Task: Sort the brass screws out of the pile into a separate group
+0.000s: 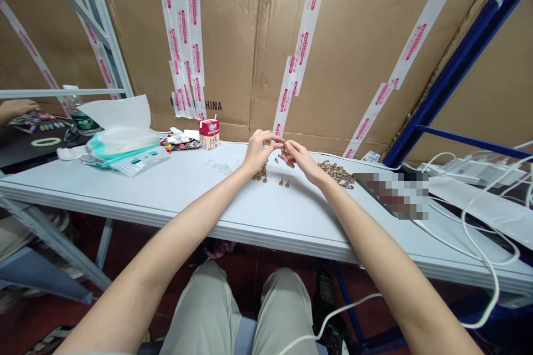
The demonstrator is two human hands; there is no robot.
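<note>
My left hand and my right hand meet above the table, fingertips pinched together around something small and dark, too tiny to make out. Several brass-coloured screws stand heads-down on the table below my left hand, partly hidden by it. Two more screws stand apart, between my forearms. Beside my right wrist lies a heap of small brass-coloured metal pieces. To the left of my left hand, small clear pieces are scattered on the tabletop.
A red-and-white drink carton and crumpled wrappers stand at the back of the white table. Teal-and-white packaging lies left. A dark flat device, partly pixelated, and white cables occupy the right. Cardboard walls the back.
</note>
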